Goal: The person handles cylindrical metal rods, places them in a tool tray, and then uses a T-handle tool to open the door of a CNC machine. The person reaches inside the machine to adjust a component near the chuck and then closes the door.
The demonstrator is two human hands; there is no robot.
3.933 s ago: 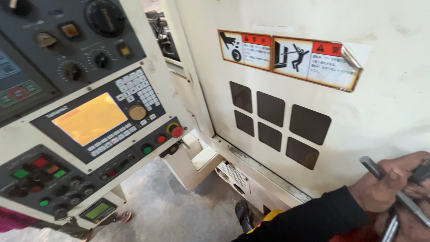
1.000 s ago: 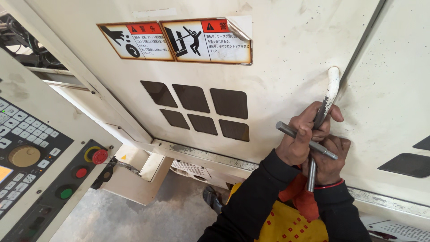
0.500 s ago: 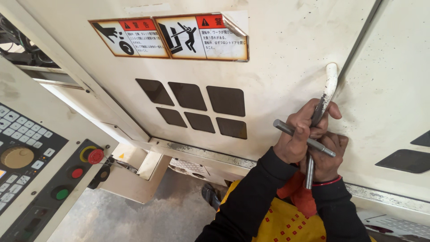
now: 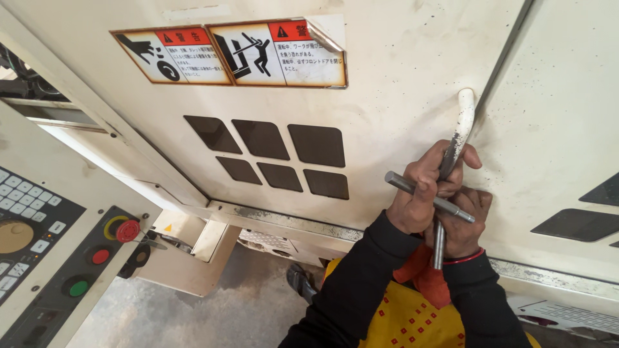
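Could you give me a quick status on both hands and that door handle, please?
Left hand gripping white door handle, metal rod crosswise in it. Right hand beneath, on a second rod. Nothing blocking the door.

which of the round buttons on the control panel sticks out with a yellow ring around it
The top red button, a raised mushroom cap inside a yellow ring. The flat red button and green button below it have none.

Grimy cream machine panel [image 4: 400, 77] w/ warning stickers [image 4: 232, 53], dark diamond patches [image 4: 277, 158], control panel [image 4: 58, 258] left, grey concrete floor [image 4: 213, 309].
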